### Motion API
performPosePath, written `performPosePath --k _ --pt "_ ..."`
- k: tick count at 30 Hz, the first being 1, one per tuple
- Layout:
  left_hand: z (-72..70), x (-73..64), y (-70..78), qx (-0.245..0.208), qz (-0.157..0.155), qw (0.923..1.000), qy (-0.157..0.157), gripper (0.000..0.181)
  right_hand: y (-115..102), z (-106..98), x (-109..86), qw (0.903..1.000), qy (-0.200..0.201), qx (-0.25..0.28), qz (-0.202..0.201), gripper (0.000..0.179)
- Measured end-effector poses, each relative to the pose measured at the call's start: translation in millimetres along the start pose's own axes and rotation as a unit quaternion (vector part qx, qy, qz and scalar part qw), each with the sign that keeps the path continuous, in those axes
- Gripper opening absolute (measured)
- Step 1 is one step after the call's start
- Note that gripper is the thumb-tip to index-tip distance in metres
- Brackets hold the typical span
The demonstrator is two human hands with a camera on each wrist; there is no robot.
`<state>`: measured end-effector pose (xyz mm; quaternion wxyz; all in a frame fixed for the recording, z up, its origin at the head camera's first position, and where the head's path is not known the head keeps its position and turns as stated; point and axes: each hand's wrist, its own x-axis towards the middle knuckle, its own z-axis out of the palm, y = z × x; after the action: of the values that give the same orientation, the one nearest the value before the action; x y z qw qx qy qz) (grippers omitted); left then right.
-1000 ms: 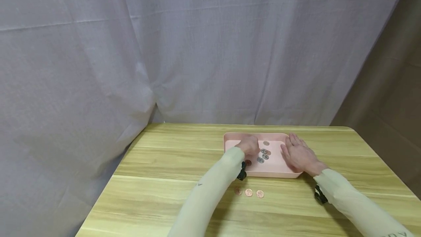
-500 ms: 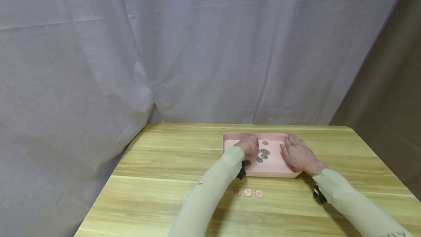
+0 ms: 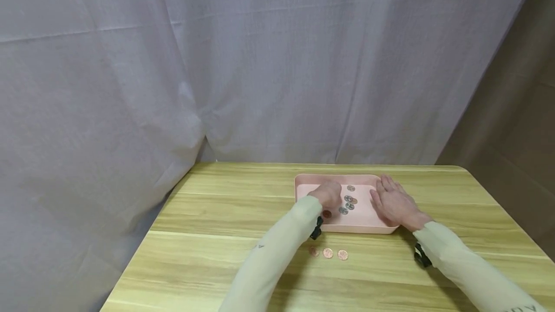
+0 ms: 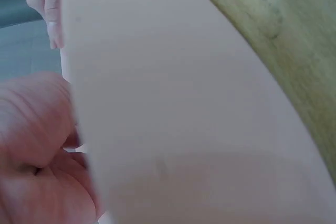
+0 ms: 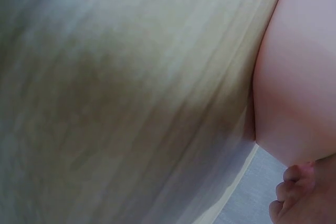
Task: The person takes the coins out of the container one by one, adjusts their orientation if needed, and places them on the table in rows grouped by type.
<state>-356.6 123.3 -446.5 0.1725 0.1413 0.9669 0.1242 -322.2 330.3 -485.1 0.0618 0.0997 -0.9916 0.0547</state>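
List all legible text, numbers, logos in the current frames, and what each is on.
No full word or number is legible.
Left pale-green fabric sleeve: one small dark mark, possibly "A"; too small to confirm.
Right pale-green fabric sleeve: dark letter-like marks at the frame's bottom edge; unreadable.
Round copper-coloured and silver-coloured metal coins: faces too small to read.

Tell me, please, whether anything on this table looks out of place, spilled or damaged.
Nothing stands out as damaged or spilled. Three copper-coloured coins lie outside the pink tray, on the table along its near side, but their neat row looks deliberate rather than accidental.
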Motion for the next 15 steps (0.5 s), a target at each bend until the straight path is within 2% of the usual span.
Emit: performPosePath --k 1,4,8,10,13,15 --pt "0.0 -0.8 -0.9 0.001 0.007 1.0 -0.001 0.005 0 0 0.0 1.0 0.0 0.0 0.0 0.067" --pt "2.0 -2.7 -5.8 -0.042 0.028 0.9987 0.0 0.006 0 1 -0.9 1.0 -0.002 0.001 0.0 0.067" --pt "2.1 -9.0 -12.3 -0.082 0.074 0.9938 0.015 0.008 0 2 -1.8 1.0 -0.007 -0.001 0.0 0.067" --pt "-0.3 -13.1 -14.0 -0.077 0.102 0.9913 0.028 0.009 1 2 -1.3 1.0 -0.006 -0.001 0.0 0.067" --pt "-6.5 -19.9 -14.1 -0.087 0.129 0.9874 0.029 0.008 2 2 0.0 1.0 -0.002 0.0 0.001 0.067" --pt "-10.9 -24.1 -13.1 -0.077 0.148 0.9853 0.037 0.007 2 1 0.9 1.0 0.0 -0.001 0.001 0.068"
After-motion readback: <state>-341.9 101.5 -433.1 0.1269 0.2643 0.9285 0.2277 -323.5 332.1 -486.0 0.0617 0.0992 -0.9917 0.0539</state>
